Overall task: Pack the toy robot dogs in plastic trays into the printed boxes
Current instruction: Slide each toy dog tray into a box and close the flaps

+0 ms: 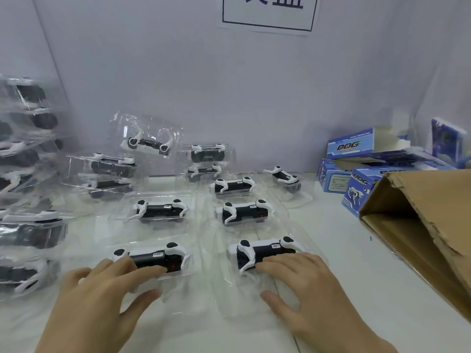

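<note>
Several black-and-white toy robot dogs lie in clear plastic trays on the white table. My left hand point(107, 289) rests on the near-left tray, fingers laid over its toy dog point(155, 257), thumb at the tray's front edge. My right hand point(298, 281) lies likewise on the near-right tray, fingertips touching its toy dog point(265, 250). More trayed dogs sit behind, such as a middle one point(243, 212) and another point(160, 210). Blue printed boxes marked DOG point(362, 187) stand at the right, one point(351, 146) with an open flap.
A tall stack of trayed dogs point(25, 174) fills the left edge. An open brown carton point(428, 225) lies on its side at the right, its mouth facing the table. A white wall with a paper sign point(267, 14) closes the back.
</note>
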